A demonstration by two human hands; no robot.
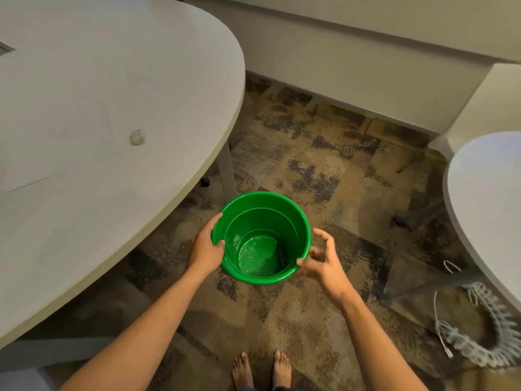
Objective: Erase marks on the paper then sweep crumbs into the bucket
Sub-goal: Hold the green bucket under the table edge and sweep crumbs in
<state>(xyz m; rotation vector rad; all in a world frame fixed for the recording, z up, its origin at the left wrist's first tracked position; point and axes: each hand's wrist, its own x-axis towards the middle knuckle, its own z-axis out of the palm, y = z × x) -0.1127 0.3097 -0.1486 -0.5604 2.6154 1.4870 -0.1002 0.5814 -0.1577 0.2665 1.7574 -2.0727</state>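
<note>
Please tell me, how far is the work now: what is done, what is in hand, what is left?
Done: unclear; the paper is too washed out to show marks. In hand: the left hand grips the green bucket rim; the right hand touches its other side. Left: seemingly sweeping crumbs from the table.

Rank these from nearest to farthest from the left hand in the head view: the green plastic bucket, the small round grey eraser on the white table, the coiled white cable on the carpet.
1. Green plastic bucket: the left hand grips its rim, between both hands.
2. Small round grey eraser: up on the white table, beyond and left of the hand.
3. Coiled white cable: on the carpet at far right, past the right hand.
</note>
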